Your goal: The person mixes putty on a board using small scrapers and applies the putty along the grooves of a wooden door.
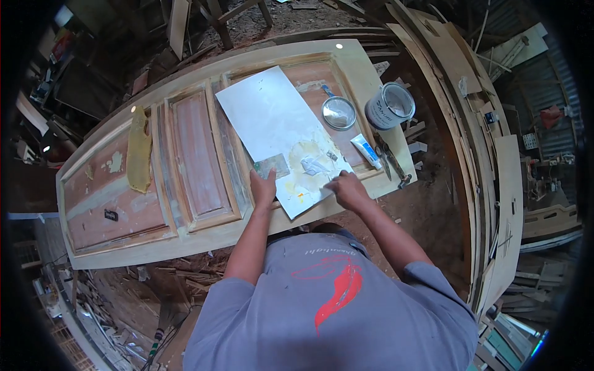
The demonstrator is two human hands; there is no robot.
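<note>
A white board lies across a panelled wooden door, its near end smeared with yellowish stains and a white lump of paste. My left hand is at the board's left edge, its fingers closed on a flat, greyish rectangular scraper. Over the lower right edge of the board, my right hand is closed with fingertips together near the paste; what it holds, if anything, is too small to make out. A white and blue tube lies to the right.
An open paint can stands on the door beside a round lid. A hammer lies near the door's right end. On the left panel rests a yellowish strip and a small dark object. Long planks stand at right.
</note>
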